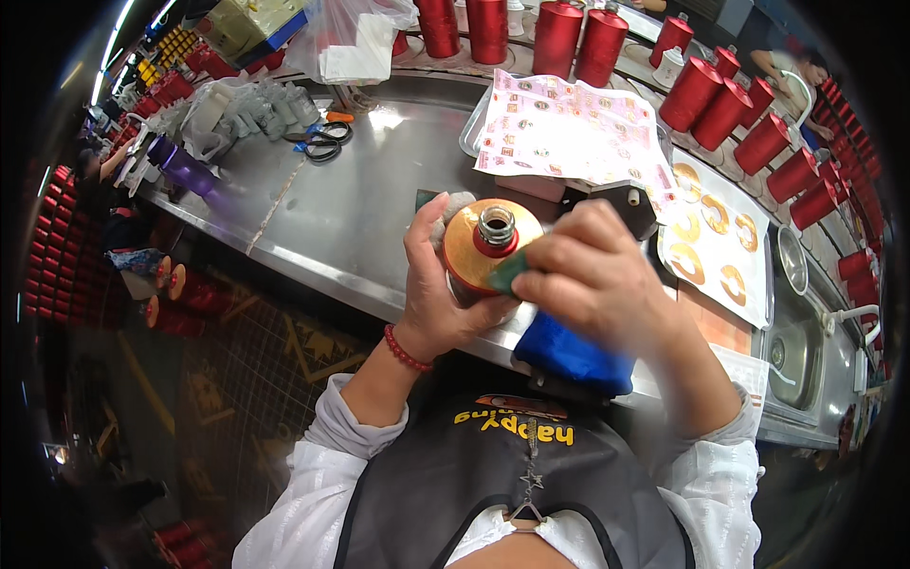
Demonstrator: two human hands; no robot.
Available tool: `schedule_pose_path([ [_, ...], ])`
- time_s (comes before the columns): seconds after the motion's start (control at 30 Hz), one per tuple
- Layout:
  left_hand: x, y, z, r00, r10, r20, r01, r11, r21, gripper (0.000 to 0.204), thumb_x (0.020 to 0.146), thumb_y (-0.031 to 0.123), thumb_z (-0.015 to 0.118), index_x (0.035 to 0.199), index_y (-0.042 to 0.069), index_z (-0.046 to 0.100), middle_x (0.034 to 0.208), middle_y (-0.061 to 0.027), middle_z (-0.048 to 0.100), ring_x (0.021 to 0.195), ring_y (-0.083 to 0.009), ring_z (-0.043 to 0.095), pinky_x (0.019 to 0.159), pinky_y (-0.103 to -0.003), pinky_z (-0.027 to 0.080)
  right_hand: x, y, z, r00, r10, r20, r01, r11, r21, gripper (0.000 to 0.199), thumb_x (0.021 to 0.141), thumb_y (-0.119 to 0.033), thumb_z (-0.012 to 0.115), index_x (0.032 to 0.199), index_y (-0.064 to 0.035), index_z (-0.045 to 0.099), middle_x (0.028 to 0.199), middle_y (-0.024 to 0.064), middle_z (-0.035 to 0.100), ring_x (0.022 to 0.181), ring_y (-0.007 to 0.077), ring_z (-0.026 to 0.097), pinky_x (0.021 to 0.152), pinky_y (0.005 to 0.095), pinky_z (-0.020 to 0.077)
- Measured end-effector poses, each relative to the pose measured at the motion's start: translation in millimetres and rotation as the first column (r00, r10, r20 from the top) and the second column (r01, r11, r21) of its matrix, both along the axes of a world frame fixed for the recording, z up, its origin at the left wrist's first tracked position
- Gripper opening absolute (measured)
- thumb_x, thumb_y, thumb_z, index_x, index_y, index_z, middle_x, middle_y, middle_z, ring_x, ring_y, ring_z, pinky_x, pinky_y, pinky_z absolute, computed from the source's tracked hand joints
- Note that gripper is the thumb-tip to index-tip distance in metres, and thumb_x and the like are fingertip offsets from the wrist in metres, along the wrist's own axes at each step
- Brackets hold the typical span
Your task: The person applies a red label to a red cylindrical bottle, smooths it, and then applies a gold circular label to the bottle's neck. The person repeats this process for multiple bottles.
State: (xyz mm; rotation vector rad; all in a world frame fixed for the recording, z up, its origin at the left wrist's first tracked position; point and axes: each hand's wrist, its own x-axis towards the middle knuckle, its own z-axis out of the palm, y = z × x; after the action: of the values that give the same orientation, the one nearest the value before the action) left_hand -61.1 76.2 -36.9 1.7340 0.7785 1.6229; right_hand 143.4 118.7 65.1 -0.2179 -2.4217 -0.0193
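The left hand [438, 302] is wrapped around a red can [485, 248] with a gold shoulder, held upright over the near edge of the steel table [351, 213], open neck facing the camera, probably to steady it. At three o'clock of the can, the right hand [592, 275] pinches a small green piece [509, 270] against its shoulder; motion blur hides what that piece is, and both hands cover the can's body

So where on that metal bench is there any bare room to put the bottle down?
The widest bare patch of the steel bench lies between the scissors and the sticker sheet, just beyond the left hand. The far edge is crowded with red bottles, the left end with grey parts and a purple cup, and the right with a sheet of gold rings.
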Motion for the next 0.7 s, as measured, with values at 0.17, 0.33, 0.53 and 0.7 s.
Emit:
schedule_pose_path([
  [0.17,-1,2,-9,0.997,-0.033,0.071,0.035,0.999,-0.022,0.114,0.076,0.025,0.09,0.152,0.004,0.008,0.141,-0.0213,0.044,0.129,-0.0286,0.052,0.109,-0.043,0.043,1,-10,-2,0.992,0.041,-0.12,-0.058,0.988,-0.145,0.022,0.071,-0.016,0.076,0.091,-0.0128,0.068,0.091,-0.0005,0.062,0.082,0.0204,0.057,0.076,0.0351,0.0439],
  [0.33,-9,4,5,0.96,-0.193,0.202,0.225,0.963,-0.15,0.118,0.074,0.022,0.091,0.154,0.006,0.006,0.145,-0.0207,0.042,0.135,-0.0295,0.048,0.112,-0.043,0.04,10,-6,-10,0.906,-0.412,-0.095,0.164,0.55,-0.819,0.026,0.087,-0.023,0.074,0.103,-0.0046,0.065,0.081,0.0064,0.064,0.075,0.016,0.061,0.072,0.0303,0.05],
  [0.53,-22,10,8,0.906,-0.342,0.248,0.401,0.881,-0.25,0.118,0.074,0.021,0.091,0.155,0.007,0.007,0.152,-0.0206,0.038,0.14,-0.0294,0.043,0.116,-0.044,0.035,6,14,-20,0.824,-0.529,-0.203,0.084,0.468,-0.88,0.022,0.09,-0.019,0.072,0.099,-0.0003,0.065,0.082,0.0122,0.069,0.072,0.0153,0.065,0.069,0.0301,0.0529],
  [0.7,-21,6,13,0.939,-0.309,0.153,0.338,0.912,-0.231,0.114,0.082,0.035,0.084,0.155,0.003,0.003,0.152,-0.0238,0.035,0.14,-0.0315,0.041,0.116,-0.043,0.034,7,27,-17,0.811,-0.559,-0.172,0.138,0.469,-0.872,0.022,0.091,-0.016,0.072,0.106,-0.0015,0.066,0.088,0.0087,0.069,0.084,0.0126,0.064,0.077,0.0265,0.0513],
])
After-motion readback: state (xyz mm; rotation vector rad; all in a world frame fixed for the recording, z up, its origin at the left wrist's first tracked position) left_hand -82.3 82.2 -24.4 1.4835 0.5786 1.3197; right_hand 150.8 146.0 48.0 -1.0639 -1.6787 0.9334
